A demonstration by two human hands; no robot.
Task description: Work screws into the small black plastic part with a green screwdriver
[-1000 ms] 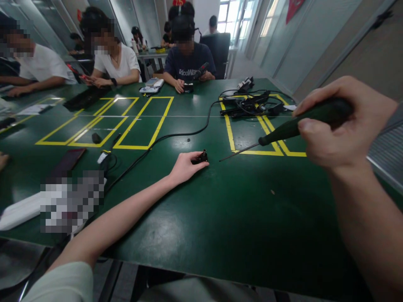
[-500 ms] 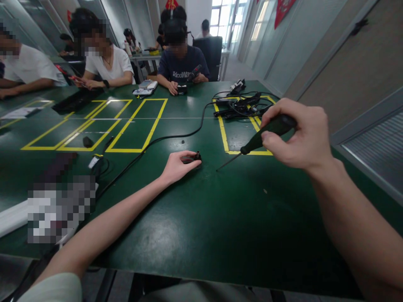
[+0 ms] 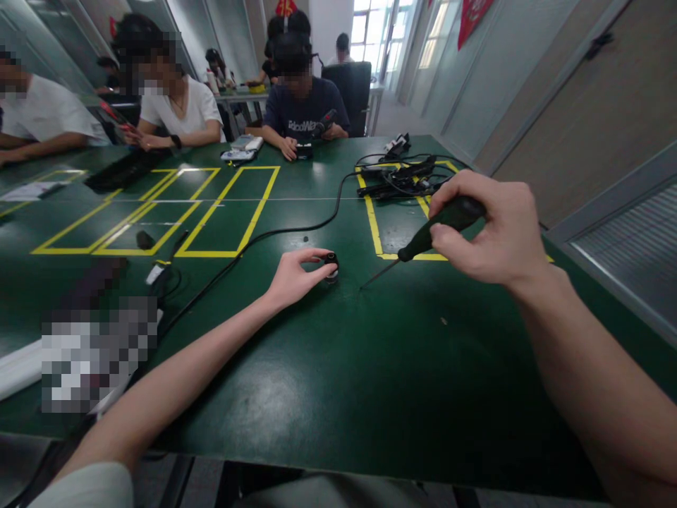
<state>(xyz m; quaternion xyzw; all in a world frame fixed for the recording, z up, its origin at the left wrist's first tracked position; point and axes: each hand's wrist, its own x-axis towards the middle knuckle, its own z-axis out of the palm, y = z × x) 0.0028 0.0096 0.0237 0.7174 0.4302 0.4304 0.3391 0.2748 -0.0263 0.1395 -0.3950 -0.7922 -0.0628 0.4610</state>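
My left hand (image 3: 292,277) rests low over the green table (image 3: 296,388) with thumb and fingers closed on a small black cylindrical part (image 3: 331,259). The part stands upright, a round opening showing on top; my fingers hide its left side. To the right, my right hand (image 3: 500,229) grips the dark handle of a screwdriver (image 3: 420,241). Its thin shaft slants down to the left, and the tip is at or just above the tabletop, a short way right of the black part and apart from it.
A black cable (image 3: 285,231) runs across the table beyond my left hand to a heap of black parts (image 3: 399,180). Yellow tape (image 3: 211,253) marks rectangles. At left lie a small dark block (image 3: 144,240) and a white bar (image 3: 21,370). Several people sit across the table.
The black part in my left hand has turned upright, its opening now facing up. My right hand and the screwdriver have shifted slightly left in view.
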